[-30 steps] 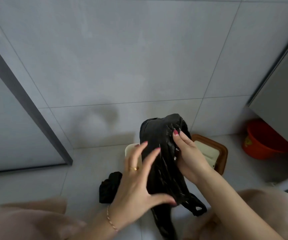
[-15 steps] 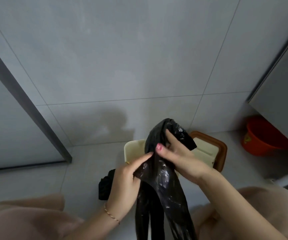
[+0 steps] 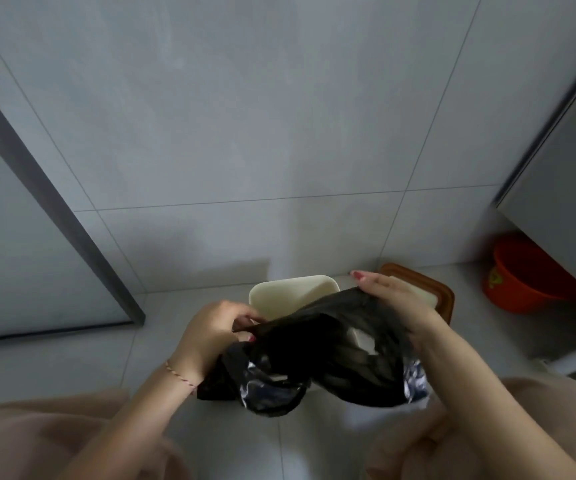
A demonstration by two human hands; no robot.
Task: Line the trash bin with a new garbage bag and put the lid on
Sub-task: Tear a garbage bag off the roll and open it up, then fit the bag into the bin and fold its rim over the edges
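Note:
A thin black garbage bag (image 3: 317, 355) is stretched between both hands, its mouth pulled apart just above a cream rectangular trash bin (image 3: 279, 293) on the floor. My left hand (image 3: 207, 336) pinches the bag's left edge. My right hand (image 3: 393, 303) grips the right edge, a little higher. The bag hides the bin's near half. The lid (image 3: 431, 292), cream with a brown rim, lies on the floor right of the bin, partly behind my right hand.
A grey tiled wall stands right behind the bin. An orange bucket (image 3: 521, 282) sits on the floor at the right under a grey cabinet (image 3: 563, 161). A dark door frame (image 3: 54, 206) runs down the left. My knees fill the bottom corners.
The bag was bunched upright between my hands; now both hands have lowered and pulled apart, spreading its mouth wide over the bin. The view has tilted down.

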